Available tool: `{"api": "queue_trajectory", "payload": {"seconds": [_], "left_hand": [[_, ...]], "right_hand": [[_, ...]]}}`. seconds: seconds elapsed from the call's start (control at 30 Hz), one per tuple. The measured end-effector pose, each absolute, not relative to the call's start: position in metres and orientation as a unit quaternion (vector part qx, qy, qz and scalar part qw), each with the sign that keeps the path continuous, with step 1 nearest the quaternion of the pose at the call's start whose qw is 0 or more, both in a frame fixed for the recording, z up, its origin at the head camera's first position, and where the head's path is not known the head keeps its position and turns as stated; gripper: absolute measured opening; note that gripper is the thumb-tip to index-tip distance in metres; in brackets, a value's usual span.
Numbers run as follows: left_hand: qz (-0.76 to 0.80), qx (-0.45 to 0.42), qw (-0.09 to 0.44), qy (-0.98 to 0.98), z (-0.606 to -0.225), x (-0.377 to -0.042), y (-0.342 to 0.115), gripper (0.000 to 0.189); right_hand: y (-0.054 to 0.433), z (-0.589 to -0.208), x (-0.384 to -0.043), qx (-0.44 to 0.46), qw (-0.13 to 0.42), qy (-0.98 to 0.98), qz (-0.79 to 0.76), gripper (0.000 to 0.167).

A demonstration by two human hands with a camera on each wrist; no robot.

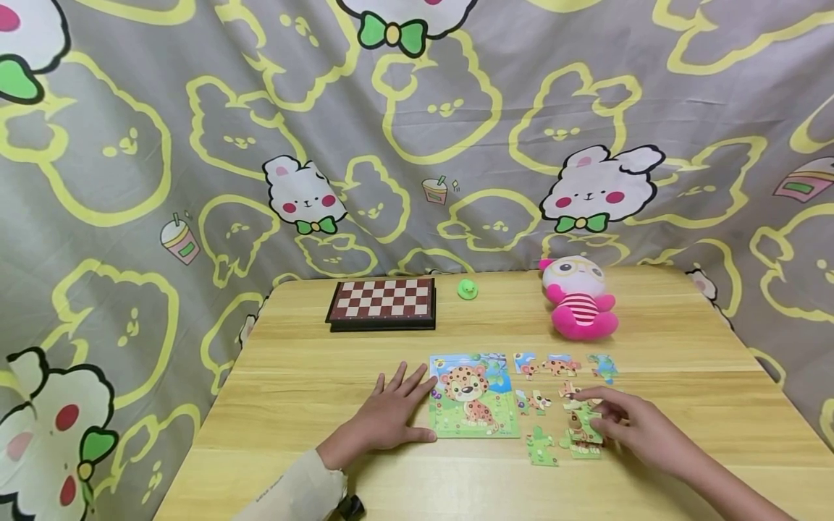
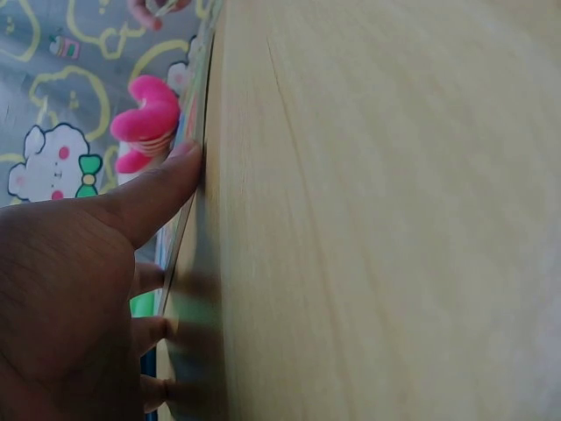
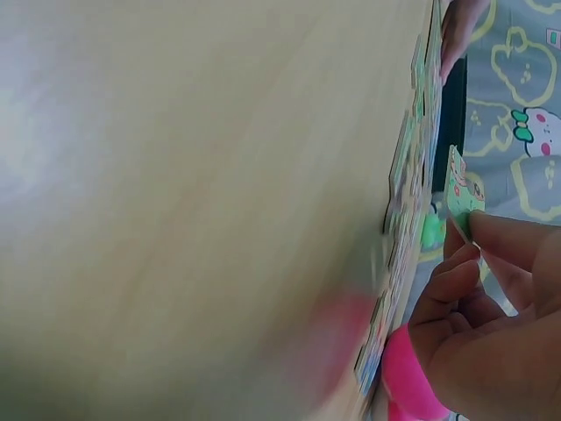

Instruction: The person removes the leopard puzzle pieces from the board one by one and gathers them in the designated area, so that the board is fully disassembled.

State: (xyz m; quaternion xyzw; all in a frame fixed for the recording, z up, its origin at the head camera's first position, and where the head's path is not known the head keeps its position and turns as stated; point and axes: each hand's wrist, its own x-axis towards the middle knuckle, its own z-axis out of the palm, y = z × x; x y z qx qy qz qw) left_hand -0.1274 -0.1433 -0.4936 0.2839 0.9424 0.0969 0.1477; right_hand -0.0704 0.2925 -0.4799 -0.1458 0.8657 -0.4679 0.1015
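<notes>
A square leopard puzzle board (image 1: pixel 469 427) lies on the table. My left hand (image 1: pixel 387 414) rests at its left side, fingers spread, with fingertips and thumb at the edge; in the left wrist view the thumb (image 2: pixel 166 189) touches the board's rim. To the board's right, my right hand (image 1: pixel 641 430) pinches a green puzzle piece (image 3: pixel 465 189) between thumb and fingers, raised above the table. Several loose puzzle pieces (image 1: pixel 541 449) with leopard and grass prints lie around and under that hand, which partly covers them.
A folded checkered chess box (image 1: pixel 381 300) sits at the back left of the wooden table (image 1: pixel 274 405). Near it is a small green duck figure (image 1: pixel 467 289). A pink panda plush (image 1: pixel 583 304) sits at the back right. A patterned curtain (image 1: pixel 417 145) hangs behind the table.
</notes>
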Motion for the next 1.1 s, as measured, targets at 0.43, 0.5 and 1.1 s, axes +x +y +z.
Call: {"api": "queue_trajectory", "payload": {"seconds": [0.43, 0.5, 1.1], "left_hand": [[0.099, 0.289, 0.143, 0.941, -0.492, -0.128, -0.144, 0.096], [0.099, 0.288, 0.144, 0.942, -0.492, -0.127, -0.144, 0.096], [0.098, 0.286, 0.149, 0.942, -0.493, -0.127, -0.144, 0.096]], "right_hand": [[0.324, -0.489, -0.057, -0.13, 0.07, 0.878, -0.455, 0.034], [0.329, -0.49, -0.055, -0.126, 0.075, 0.878, -0.455, 0.032], [0.35, -0.505, -0.048, -0.154, 0.079, 0.894, -0.414, 0.027]]}}
